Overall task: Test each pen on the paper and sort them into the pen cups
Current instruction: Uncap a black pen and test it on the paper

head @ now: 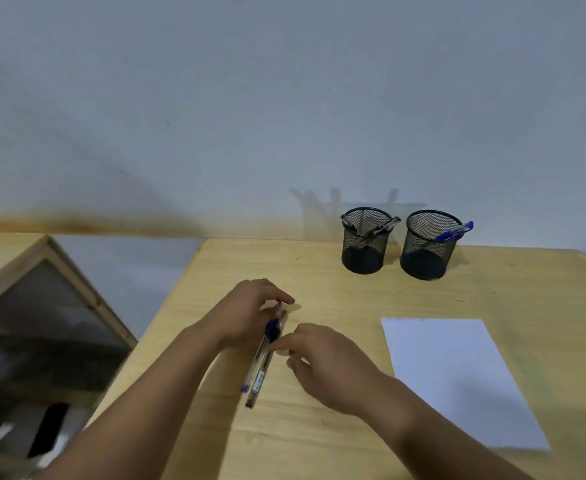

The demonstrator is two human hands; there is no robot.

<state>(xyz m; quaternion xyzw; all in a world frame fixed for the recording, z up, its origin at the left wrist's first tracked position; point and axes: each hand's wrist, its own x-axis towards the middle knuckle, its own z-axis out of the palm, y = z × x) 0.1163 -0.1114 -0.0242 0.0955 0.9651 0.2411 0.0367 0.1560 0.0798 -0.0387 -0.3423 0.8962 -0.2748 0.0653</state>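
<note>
Two pens lie side by side on the wooden table. One is a blue pen and the other a clear pen with a dark tip. My left hand curls over their far ends and pinches them against the table. My right hand comes in from the right with bent fingers, its index fingertip touching the pens' barrels near the blue grip. The white paper lies to the right. At the back stand two black mesh cups: the left cup holds dark pens and the right cup holds a blue pen.
A wood-framed cabinet with a dark pane stands left of the table, below its level. The wall runs right behind the cups. The table's left edge slants close to my left forearm.
</note>
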